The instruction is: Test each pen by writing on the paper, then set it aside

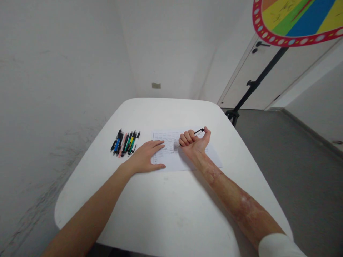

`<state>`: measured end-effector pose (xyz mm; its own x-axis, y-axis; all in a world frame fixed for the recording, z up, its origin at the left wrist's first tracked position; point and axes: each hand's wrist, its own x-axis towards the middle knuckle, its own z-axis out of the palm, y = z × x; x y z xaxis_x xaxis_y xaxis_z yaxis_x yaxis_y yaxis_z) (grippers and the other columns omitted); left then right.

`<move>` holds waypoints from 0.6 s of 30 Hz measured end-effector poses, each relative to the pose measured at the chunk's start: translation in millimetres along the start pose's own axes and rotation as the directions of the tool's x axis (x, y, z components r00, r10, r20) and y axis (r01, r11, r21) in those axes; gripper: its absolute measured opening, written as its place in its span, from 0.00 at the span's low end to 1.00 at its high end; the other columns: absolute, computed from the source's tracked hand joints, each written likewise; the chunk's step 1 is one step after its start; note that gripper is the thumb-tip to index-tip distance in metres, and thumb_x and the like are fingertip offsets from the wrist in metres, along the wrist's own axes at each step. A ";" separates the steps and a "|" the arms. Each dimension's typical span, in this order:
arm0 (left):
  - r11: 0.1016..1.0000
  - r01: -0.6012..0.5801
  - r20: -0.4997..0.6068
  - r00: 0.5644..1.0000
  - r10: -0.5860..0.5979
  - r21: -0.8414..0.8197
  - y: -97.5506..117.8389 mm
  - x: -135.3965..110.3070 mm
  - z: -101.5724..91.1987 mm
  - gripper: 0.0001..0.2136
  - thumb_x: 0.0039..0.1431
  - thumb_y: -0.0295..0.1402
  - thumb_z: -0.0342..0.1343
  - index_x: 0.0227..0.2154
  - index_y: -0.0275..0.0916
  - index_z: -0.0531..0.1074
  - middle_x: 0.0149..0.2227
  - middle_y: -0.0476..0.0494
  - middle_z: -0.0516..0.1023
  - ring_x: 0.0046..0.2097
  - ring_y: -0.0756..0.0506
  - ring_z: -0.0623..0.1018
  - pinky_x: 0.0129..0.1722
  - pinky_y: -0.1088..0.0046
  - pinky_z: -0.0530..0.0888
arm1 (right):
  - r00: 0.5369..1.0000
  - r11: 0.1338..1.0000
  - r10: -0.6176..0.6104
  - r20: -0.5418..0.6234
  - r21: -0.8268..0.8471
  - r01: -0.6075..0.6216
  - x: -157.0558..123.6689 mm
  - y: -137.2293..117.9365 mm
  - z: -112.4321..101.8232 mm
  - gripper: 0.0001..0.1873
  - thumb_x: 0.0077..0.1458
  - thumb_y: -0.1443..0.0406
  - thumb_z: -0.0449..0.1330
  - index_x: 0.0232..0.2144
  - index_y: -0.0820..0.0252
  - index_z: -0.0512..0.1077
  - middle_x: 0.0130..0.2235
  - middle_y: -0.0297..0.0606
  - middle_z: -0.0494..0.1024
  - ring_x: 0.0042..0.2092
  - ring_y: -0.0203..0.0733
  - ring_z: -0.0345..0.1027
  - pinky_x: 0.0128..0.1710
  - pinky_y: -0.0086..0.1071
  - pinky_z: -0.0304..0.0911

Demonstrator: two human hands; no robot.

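My left hand (pixel 148 156) lies flat on the left edge of a white sheet of paper (pixel 184 165), fingers stretched out and thumb apart. Lines of handwriting cover much of the sheet's upper left. Over the right half of the paper, my right hand (pixel 195 141) is turned palm up with its fingers curled round a pen (pixel 198 131). The pen's dark end sticks out near the thumb tip; the rest is hidden by the fingers. Several pens (pixel 125 143) in black, blue, pink, green and yellow lie side by side just left of my left hand.
Paper and pens rest on a white table (pixel 166 207) with rounded corners. Walls stand behind it and to the left. Beyond its right side, a colourful wheel (pixel 297 21) sits on a black stand (pixel 254 85) in front of a white door (pixel 281 71).
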<state>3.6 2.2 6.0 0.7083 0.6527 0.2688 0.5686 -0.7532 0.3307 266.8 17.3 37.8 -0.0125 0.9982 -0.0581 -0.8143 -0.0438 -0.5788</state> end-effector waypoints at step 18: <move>1.000 0.016 0.013 1.000 -0.016 0.007 -0.3 -0.4 -0.5 0.43 0.61 0.60 0.68 0.72 0.43 0.67 0.75 0.33 0.66 0.74 0.30 0.68 0.75 0.44 0.64 | 0.997 0.961 0.022 0.073 -0.277 -0.001 -4.0 8.4 7.5 0.34 0.59 0.50 0.68 0.19 0.52 0.49 0.16 0.25 0.51 0.20 0.35 0.44 0.20 0.32 0.53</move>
<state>3.0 2.2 6.2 0.7043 0.6639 0.2515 0.5832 -0.7430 0.3283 255.7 13.3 39.2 -0.0727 0.9973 -0.0110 -0.6215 -0.0540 -0.7815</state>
